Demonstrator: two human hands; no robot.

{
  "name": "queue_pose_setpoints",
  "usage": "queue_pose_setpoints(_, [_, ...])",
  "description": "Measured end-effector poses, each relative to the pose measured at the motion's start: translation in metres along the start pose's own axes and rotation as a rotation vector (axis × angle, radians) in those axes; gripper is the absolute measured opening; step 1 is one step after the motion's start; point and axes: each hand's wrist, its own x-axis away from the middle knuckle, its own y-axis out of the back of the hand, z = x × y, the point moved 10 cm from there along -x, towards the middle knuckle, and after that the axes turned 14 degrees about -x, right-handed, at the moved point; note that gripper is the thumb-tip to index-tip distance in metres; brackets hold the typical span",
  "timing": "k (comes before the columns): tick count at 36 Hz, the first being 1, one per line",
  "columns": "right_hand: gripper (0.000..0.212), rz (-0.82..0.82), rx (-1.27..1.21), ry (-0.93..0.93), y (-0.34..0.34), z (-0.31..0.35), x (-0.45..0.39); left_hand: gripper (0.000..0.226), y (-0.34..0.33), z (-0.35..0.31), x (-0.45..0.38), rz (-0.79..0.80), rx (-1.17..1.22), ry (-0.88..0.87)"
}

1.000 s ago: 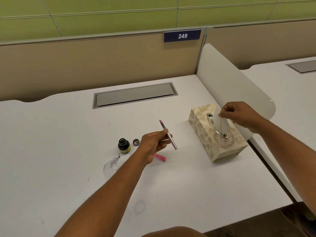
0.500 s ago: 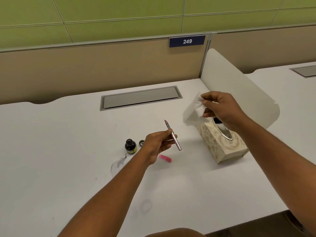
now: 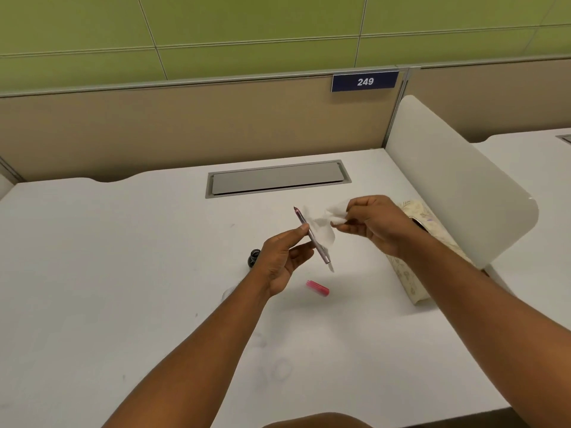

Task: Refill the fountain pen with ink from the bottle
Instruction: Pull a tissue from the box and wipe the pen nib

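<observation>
- Our right hand has pulled a tissue from the tissue box at the desk's right edge and brought it against the fountain pen.
- Our left hand pinches the pen mid-desk, nib raised.
- The ink bottle stands open just left of it; a pink barrel lies nearer us.
- We judge filling done, wiping next.

White number "249" on a dark blue sign atop the tan desk partition.
</observation>
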Motion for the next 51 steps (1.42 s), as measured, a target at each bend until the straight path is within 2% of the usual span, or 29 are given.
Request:
queue_pose_setpoints(4, [0.012, 0.166, 0.141, -0.061, -0.018, -0.028, 0.003, 0.024, 0.004, -0.002, -0.001, 0.002, 0.018, -0.002])
queue_pose_setpoints(8, [0.032, 0.250, 0.145, -0.073, -0.031, -0.049, 0.006, 0.019, 0.012, -0.002, -0.001, -0.018, 0.039, -0.003])
queue_pose_setpoints(11, [0.035, 0.215, 0.127, -0.037, -0.036, -0.059, 0.008, 0.022, 0.018, -0.001, -0.001, -0.022, 0.039, -0.002])
queue_pose_setpoints(17, [0.015, 0.060, 0.202, 0.042, -0.029, -0.060, -0.002, 0.023, 0.025, -0.002, 0.001, -0.024, -0.068, 0.007])
queue_pose_setpoints(23, [0.012, 0.013, 0.158, 0.049, -0.023, -0.041, -0.018, 0.018, 0.034, -0.002, 0.008, -0.003, -0.136, 0.019])
queue_pose_setpoints(29, [0.014, 0.093, -0.060, -0.090, -0.041, -0.044, -0.024, 0.020, 0.031, -0.002, 0.018, 0.073, -0.186, 0.049])
queue_pose_setpoints(32, [0.024, 0.127, -0.154, -0.138, -0.053, -0.049, -0.024, 0.020, 0.032, -0.004, 0.023, 0.106, -0.204, 0.059])
queue_pose_setpoints(36, [0.007, 0.173, -0.130, -0.165, -0.070, -0.056, -0.023, 0.020, 0.037, -0.006, 0.028, 0.138, -0.251, 0.072])
queue_pose_setpoints(43, [0.032, 0.239, -0.197, -0.219, -0.088, -0.065, -0.023, 0.019, 0.051, -0.007, 0.032, 0.129, -0.267, 0.075])
queue_pose_setpoints(49, [0.013, 0.293, -0.175, -0.258, -0.098, -0.071, -0.024, 0.020, 0.061, -0.007, 0.033, 0.125, -0.283, 0.061])
queue_pose_setpoints(51, [0.013, 0.313, -0.176, -0.280, -0.103, -0.074, -0.024, 0.020, 0.065, -0.008, 0.033, 0.118, -0.283, 0.057])
